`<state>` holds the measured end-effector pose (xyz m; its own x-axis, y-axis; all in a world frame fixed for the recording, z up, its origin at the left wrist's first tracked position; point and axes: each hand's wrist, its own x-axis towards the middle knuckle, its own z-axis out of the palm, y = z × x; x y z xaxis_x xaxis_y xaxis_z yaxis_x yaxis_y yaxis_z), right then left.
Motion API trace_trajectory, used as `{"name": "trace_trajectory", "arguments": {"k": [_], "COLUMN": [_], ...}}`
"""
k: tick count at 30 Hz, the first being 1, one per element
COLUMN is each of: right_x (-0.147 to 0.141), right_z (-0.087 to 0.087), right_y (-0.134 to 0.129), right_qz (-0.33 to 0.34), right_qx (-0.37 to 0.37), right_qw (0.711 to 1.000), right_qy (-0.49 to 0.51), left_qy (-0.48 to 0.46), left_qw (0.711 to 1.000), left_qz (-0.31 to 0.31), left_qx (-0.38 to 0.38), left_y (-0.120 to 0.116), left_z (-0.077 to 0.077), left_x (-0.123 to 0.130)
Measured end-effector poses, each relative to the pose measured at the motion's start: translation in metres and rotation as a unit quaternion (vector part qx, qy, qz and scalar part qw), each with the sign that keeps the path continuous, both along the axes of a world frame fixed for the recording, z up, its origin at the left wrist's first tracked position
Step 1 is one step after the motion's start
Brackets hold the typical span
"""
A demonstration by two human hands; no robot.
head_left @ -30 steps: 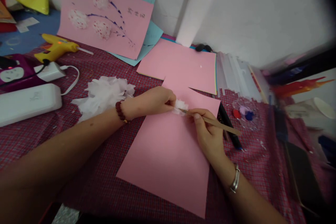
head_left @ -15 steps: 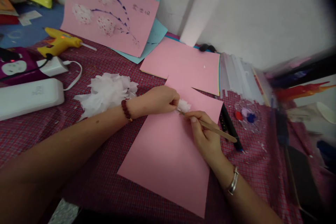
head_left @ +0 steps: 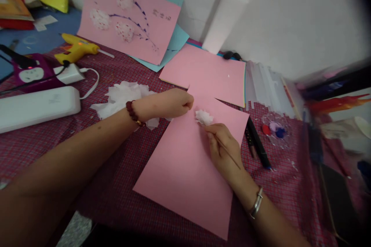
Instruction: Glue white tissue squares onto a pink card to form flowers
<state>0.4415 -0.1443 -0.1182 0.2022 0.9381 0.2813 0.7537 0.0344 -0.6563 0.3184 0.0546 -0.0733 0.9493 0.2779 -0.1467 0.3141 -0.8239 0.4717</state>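
Observation:
A sheet of pink paper point(head_left: 185, 177) lies in front of me, and a small tuft of crumpled white tissue point(head_left: 204, 117) sits on its upper part. My right hand point(head_left: 227, 154) pinches a thin wooden craft stick point(head_left: 230, 155), seen nearly edge-on, its front end close by the tuft. Left of the tuft, my left hand point(head_left: 171, 104) is closed, fingers curled, apart from it; anything inside the fingers is hidden. Beneath and behind that wrist spreads a heap of white tissue paper pieces point(head_left: 124, 94).
A yellow glue gun point(head_left: 79, 48), a white power strip point(head_left: 40, 104) and a purple socket block lie left. At the back stand a pink flower picture point(head_left: 136, 19) and stacked pink sheets point(head_left: 205, 71). Black pens point(head_left: 259, 144) and a clear paint dish point(head_left: 276, 129) are right.
My left hand has drawn back left from the white tuft. The tuft now shows fully on the paper. In my right hand the craft stick has turned from flat to edge-on.

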Motion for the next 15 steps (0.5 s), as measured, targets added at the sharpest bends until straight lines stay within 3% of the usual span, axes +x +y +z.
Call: {"name": "trace_trajectory", "arguments": {"k": [4, 7, 10, 15], "right_x": [0.000, 0.002, 0.005, 0.006], "right_z": [0.001, 0.002, 0.001, 0.001], "right_y": [-0.004, -0.007, -0.007, -0.007], "right_qz": [-0.045, -0.093, -0.094, -0.078], "right_qx": [0.020, 0.062, 0.076, 0.077], "right_qw": [0.993, 0.965, 0.943, 0.934], "right_qy": [0.108, 0.235, 0.312, 0.339], "left_qy": [-0.009, 0.002, 0.044, 0.050], "left_qw": [1.000, 0.999, 0.995, 0.992], "left_qz": [-0.001, 0.019, -0.002, -0.059], "left_qx": [0.001, 0.050, 0.086, 0.102], "left_y": [0.008, 0.013, 0.010, 0.004], "left_z": [0.024, 0.036, 0.030, 0.008], "left_x": [-0.013, -0.026, -0.037, -0.043]}}
